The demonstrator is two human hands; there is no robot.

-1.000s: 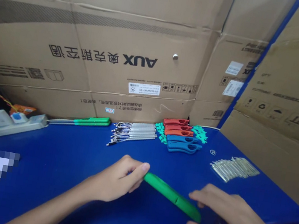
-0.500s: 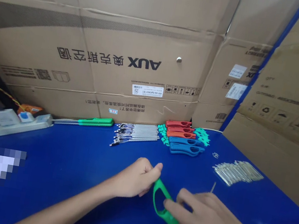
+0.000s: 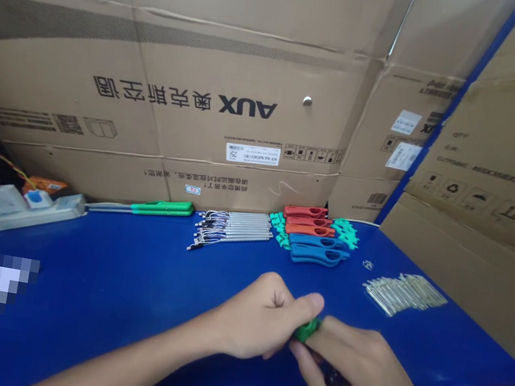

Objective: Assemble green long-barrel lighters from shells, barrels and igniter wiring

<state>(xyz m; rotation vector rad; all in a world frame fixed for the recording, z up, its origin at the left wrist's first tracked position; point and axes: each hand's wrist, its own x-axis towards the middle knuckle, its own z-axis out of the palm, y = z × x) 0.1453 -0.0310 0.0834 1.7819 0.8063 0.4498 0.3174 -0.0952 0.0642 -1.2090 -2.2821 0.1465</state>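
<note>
My left hand [image 3: 268, 320] is closed around a green plastic lighter handle [image 3: 306, 328], thumb on top. Only a short end of the handle shows between my two hands; the rest is hidden. My right hand [image 3: 362, 375] is closed beside it, its fingertips against the green end. Within the curled right fingers is a black, slim tool [image 3: 330, 375], mostly covered, so its kind cannot be made out. Both hands meet above the blue tabletop near its front.
Red, orange and blue lighter handles [image 3: 316, 255] lie at the back among small turquoise pieces [image 3: 346, 232]. Left of them are silver rods with wires [image 3: 246, 227] and green-handled lighters [image 3: 164, 206]. Clear-silver parts [image 3: 403, 294] lie right. A power strip [image 3: 12, 211] and cardboard walls [image 3: 185, 62] border the table.
The green handle has swung from lying lengthwise in view to showing only its end. My left hand has moved right and my right hand has closed in against it.
</note>
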